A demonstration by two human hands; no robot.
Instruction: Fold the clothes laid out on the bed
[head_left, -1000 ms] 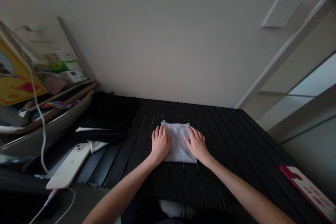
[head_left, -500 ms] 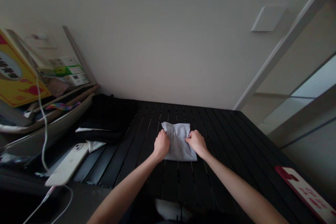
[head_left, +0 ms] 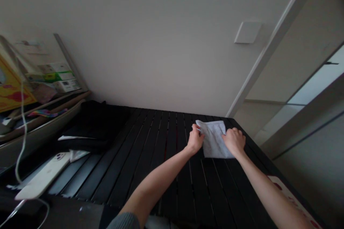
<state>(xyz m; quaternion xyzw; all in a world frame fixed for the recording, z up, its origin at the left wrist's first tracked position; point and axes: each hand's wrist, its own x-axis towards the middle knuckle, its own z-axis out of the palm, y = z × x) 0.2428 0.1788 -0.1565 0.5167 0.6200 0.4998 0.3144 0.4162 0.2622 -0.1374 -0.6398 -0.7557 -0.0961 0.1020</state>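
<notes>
A folded light grey cloth (head_left: 213, 139) lies at the far right of the black slatted table (head_left: 150, 143). My left hand (head_left: 195, 139) pinches its left edge, fingers curled over the side. At the opposite edge, my right hand (head_left: 234, 140) grips the cloth between thumb and bent fingers. What kind of garment or cloth it is, I cannot tell from its folded shape.
To the left lie folded black clothes (head_left: 94, 121) and a white phone (head_left: 44, 175) on a cable. A bin of boxes and odds and ends (head_left: 51, 123) stands beyond them. A red-and-white item (head_left: 292, 200) sits at the right edge, partly behind my forearm. The wall (head_left: 150, 53) rises behind.
Both hands have carried the grey cloth to the right and slightly farther back across the table. The camera view has turned somewhat right too.
</notes>
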